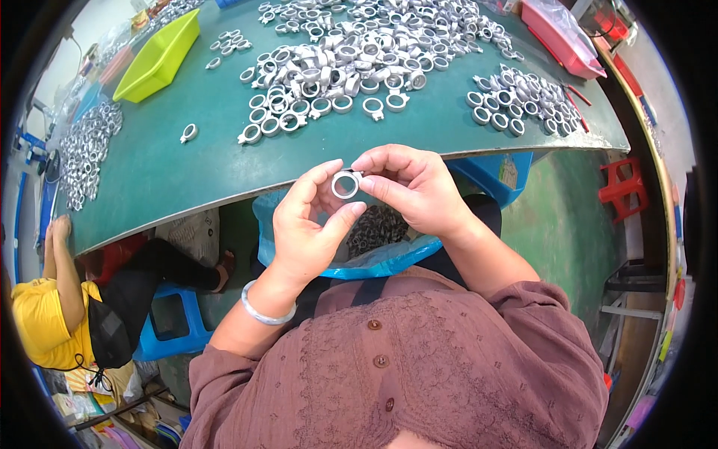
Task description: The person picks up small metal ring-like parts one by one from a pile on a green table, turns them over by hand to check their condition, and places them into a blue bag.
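"Brown cloth comes first: a blouse (464,352), softly creased, with patterned stitching and round buttons (381,361) down the front."

"And beyond it?"

"Two bare hands, raised between the blouse and the table (179,168), whose top is smooth, flat green. A pale, glossy bangle (268,318) circles the left wrist."

"What are they holding?"

"One metal ring (336,179), silvery and smooth, with a small lug on its right side. Thumb and forefinger of the right hand (422,191) pinch it by that side."

"Is the left gripping too?"

"I can't tell. The left hand (305,232) is half open, fingers curved at the ring's far side, thumb tip just below it."

"Anything underneath?"

"Glossy, crinkled blue plastic (381,267) around a mass of darker small parts (372,233). On the table, similar dull-silver rings lie in a big loose heap (308,73)."
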A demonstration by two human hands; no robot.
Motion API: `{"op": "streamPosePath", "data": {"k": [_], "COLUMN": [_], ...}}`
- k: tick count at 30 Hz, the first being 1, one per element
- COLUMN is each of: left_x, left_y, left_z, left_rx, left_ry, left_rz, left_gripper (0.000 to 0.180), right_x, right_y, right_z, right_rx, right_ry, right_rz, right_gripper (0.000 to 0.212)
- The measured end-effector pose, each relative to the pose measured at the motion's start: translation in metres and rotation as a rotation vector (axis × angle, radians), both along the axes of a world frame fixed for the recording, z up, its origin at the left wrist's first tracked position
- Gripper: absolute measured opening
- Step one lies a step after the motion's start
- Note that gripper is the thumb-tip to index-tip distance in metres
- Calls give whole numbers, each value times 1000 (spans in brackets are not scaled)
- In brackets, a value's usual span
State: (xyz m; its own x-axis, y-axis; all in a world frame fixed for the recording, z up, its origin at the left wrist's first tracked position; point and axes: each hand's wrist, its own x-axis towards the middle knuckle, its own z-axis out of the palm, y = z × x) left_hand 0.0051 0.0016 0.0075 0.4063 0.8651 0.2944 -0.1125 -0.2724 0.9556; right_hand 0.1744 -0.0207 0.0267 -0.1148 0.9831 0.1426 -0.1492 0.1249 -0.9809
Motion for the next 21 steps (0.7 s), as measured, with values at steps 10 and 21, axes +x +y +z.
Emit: {"op": "streamPosePath", "data": {"k": [10,21], "left_x": [-1,0], "left_y": [-1,1], "left_z": [3,-3], "left_rx": [-206,11], "left_ry": [-157,-132], "left_rz": [-96,-27], "left_gripper": [43,51], "right_x": [-2,1], "right_y": [-2,-4], "right_z": [-1,-6], "right_rx": [111,189], "right_ry": [-107,-81], "right_rz": [-96,7], "right_gripper": [13,33]}}
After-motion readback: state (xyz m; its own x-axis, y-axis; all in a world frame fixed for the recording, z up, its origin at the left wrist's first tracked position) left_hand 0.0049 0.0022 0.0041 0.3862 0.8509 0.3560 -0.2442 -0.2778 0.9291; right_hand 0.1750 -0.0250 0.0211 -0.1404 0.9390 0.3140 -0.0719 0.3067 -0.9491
